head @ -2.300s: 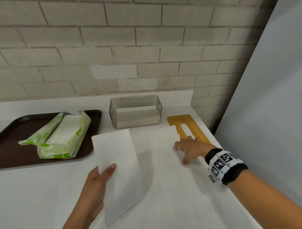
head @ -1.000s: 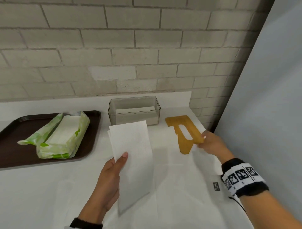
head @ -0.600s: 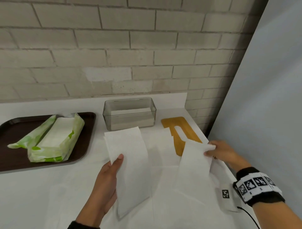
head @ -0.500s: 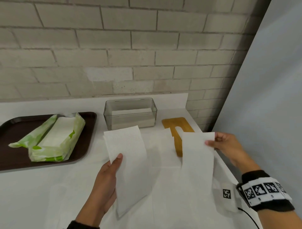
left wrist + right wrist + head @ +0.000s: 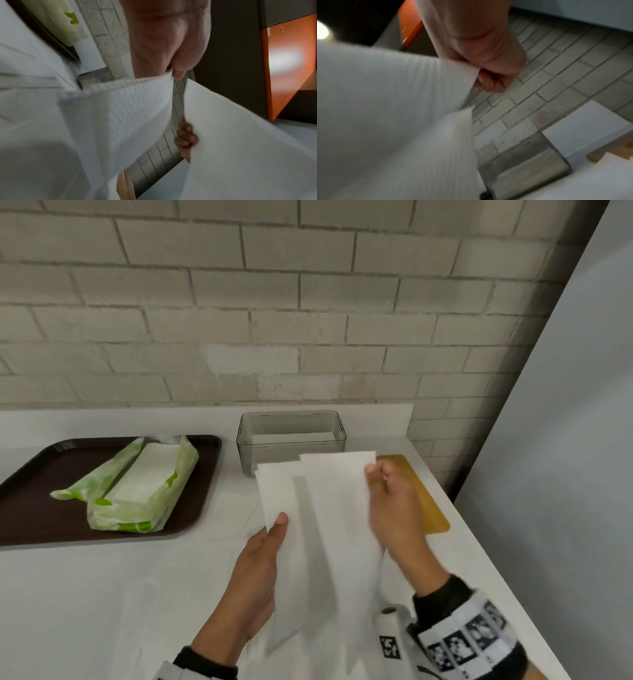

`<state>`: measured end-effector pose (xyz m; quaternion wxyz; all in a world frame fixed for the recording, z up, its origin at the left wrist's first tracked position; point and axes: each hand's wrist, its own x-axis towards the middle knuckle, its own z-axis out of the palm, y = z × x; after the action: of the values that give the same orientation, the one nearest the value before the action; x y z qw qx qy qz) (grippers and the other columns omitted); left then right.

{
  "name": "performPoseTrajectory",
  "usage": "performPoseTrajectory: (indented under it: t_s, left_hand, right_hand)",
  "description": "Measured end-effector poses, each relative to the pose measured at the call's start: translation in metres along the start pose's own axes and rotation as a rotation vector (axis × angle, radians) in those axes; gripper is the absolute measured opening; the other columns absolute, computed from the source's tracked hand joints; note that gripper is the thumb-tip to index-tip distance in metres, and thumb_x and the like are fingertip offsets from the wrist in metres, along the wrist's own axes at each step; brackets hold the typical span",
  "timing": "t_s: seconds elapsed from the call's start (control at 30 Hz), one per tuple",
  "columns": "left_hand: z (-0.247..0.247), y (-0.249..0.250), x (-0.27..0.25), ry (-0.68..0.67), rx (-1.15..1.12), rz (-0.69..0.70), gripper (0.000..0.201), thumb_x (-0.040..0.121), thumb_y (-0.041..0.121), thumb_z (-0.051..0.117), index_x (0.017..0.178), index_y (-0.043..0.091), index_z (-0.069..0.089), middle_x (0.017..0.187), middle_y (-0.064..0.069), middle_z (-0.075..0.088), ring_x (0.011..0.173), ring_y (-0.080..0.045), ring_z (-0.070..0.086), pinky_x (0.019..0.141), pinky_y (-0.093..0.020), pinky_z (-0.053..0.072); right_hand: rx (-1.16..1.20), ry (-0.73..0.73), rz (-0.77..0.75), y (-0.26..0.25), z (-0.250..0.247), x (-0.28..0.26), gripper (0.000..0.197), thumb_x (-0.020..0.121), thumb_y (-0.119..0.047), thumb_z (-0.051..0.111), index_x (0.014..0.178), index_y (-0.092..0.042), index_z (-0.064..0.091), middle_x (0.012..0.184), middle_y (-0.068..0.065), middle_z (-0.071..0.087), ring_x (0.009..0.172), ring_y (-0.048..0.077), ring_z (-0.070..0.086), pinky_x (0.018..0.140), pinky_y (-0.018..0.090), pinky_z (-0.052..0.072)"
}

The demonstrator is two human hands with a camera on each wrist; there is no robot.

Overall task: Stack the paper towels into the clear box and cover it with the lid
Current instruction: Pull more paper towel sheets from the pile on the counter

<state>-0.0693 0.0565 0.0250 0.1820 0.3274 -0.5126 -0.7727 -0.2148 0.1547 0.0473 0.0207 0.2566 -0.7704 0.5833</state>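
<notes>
My left hand [image 5: 265,546] holds a folded white paper towel [image 5: 277,498] upright over the counter, thumb on its front face. My right hand [image 5: 383,484] pinches a second paper towel [image 5: 337,508] by its top right corner, overlapping the first one on its right. The wrist views show each towel [image 5: 120,108] [image 5: 393,88] gripped at its edge. Behind the towels stands the clear box [image 5: 291,436], open, with white towels lying low inside. The yellow-brown lid [image 5: 431,508] lies flat on the counter, to the right of my right hand and partly hidden by it.
A dark brown tray [image 5: 30,508] at the left carries an opened green-and-white towel package [image 5: 144,491]. More white sheets lie flat on the white counter [image 5: 102,594]. A brick wall runs behind; a grey panel closes off the right side, beyond the counter's right edge.
My right hand lifted a towel from the counter near the lid and carried it left until it overlaps the towel in my left hand. The left hand stayed roughly in place.
</notes>
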Motion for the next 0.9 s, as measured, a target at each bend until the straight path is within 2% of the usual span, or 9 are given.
performPoseTrajectory:
  t_s: [0.1,0.2,0.27,0.33,0.4,0.53,0.63,0.8,0.9]
  left_hand:
    - [0.004,-0.002,-0.004,-0.081,0.006,0.019,0.073,0.068,0.066,0.045,0.125,0.02,0.054,0.122,-0.002,0.065,0.116,-0.025,0.059,0.106,-0.047,0.041]
    - [0.005,0.0,-0.011,-0.119,0.138,0.171,0.037,0.086,0.043,0.049,0.112,0.021,0.062,0.1,0.008,0.074,0.095,-0.01,0.069,0.083,-0.026,0.055]
    - [-0.002,-0.001,-0.007,-0.035,0.19,0.28,0.018,0.092,0.024,0.054,0.107,0.023,0.065,0.095,0.011,0.075,0.086,-0.005,0.07,0.067,-0.014,0.053]
    - [-0.011,0.001,-0.004,0.048,0.195,0.367,0.017,0.091,0.015,0.058,0.102,0.025,0.066,0.094,0.01,0.075,0.086,-0.007,0.07,0.066,-0.014,0.053]
    - [-0.018,0.002,-0.001,0.129,0.218,0.448,0.022,0.087,0.013,0.063,0.098,0.032,0.065,0.09,0.016,0.074,0.086,-0.006,0.07,0.066,-0.016,0.053]
    - [-0.02,0.005,-0.001,0.173,0.227,0.568,0.033,0.084,0.01,0.065,0.098,0.04,0.059,0.089,0.03,0.069,0.087,0.004,0.066,0.066,-0.01,0.051]
    - [-0.021,0.005,0.003,0.209,0.204,0.587,0.032,0.081,0.013,0.068,0.101,0.037,0.059,0.093,0.021,0.07,0.088,0.0,0.067,0.068,-0.015,0.054]
    - [-0.025,0.006,0.009,0.217,0.099,0.534,0.025,0.08,0.009,0.069,0.098,0.026,0.065,0.093,0.007,0.073,0.088,-0.012,0.07,0.071,-0.027,0.058]
    - [-0.027,0.01,0.01,0.207,-0.002,0.521,0.021,0.079,0.008,0.069,0.095,0.022,0.067,0.089,0.007,0.074,0.084,-0.011,0.07,0.071,-0.027,0.056]
  right_hand:
    - [-0.162,0.025,-0.056,-0.002,0.029,-0.014,0.022,0.099,-0.031,0.036,0.087,-0.016,0.049,0.056,-0.009,0.04,0.05,0.005,0.035,0.048,0.018,0.031]
    - [-0.091,-0.034,-0.108,-0.006,0.043,-0.021,0.028,0.093,-0.042,0.037,0.097,-0.019,0.052,0.06,-0.012,0.046,0.053,0.005,0.042,0.052,0.017,0.033]
    - [0.095,-0.161,-0.035,-0.007,0.044,-0.024,0.034,0.083,-0.052,0.046,0.109,-0.029,0.048,0.087,-0.016,0.058,0.077,0.002,0.057,0.068,0.019,0.048]
    - [0.319,-0.347,0.163,-0.005,0.04,-0.028,0.042,0.079,-0.047,0.059,0.117,-0.033,0.045,0.11,-0.009,0.06,0.097,0.008,0.06,0.087,0.028,0.053]
    - [0.507,-0.495,0.308,-0.005,0.039,-0.032,0.033,0.085,-0.024,0.064,0.116,-0.026,0.052,0.114,0.001,0.066,0.101,0.017,0.065,0.093,0.038,0.052]
    - [0.427,-0.416,0.143,-0.009,0.047,-0.038,0.025,0.091,-0.013,0.057,0.111,-0.028,0.052,0.113,-0.002,0.067,0.103,0.014,0.064,0.091,0.035,0.054]
    - [0.414,-0.374,0.049,-0.009,0.054,-0.041,0.027,0.091,-0.017,0.058,0.111,-0.031,0.047,0.116,-0.002,0.062,0.104,0.012,0.063,0.085,0.029,0.055]
    - [0.426,-0.413,0.155,0.003,0.058,-0.047,0.037,0.083,-0.012,0.068,0.108,-0.031,0.05,0.11,-0.004,0.065,0.099,0.013,0.065,0.083,0.032,0.057]
    - [0.213,-0.588,0.224,0.013,0.056,-0.048,0.035,0.078,-0.01,0.073,0.103,-0.029,0.059,0.105,-0.007,0.069,0.094,0.008,0.066,0.085,0.028,0.055]
